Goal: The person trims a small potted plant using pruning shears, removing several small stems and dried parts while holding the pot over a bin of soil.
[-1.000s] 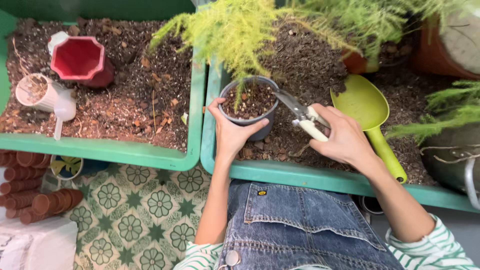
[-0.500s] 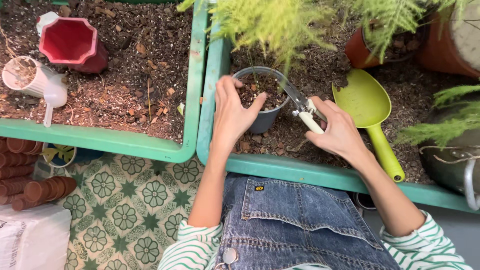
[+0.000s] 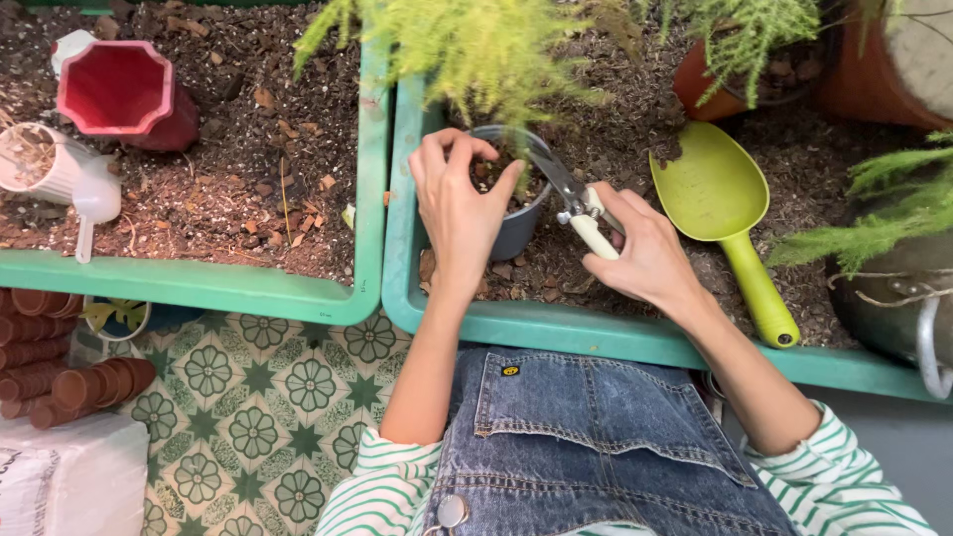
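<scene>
My left hand wraps over the near rim of a small grey pot filled with soil, holding it in the right green tray. A feathery yellow-green plant rises from the pot. My right hand grips cream-handled scissors, whose blades point up-left into the pot at the plant's base. The blades look nearly together.
A lime-green scoop lies on the soil right of my right hand. The left green tray holds soil, a red pot on its side and a white pot. Stacked brown pots rest on the patterned floor. More potted ferns stand at right.
The view has shifted, so everything sits lower and further left. My left hand has slid higher over the pot's rim. The scissors stay at the pot.
</scene>
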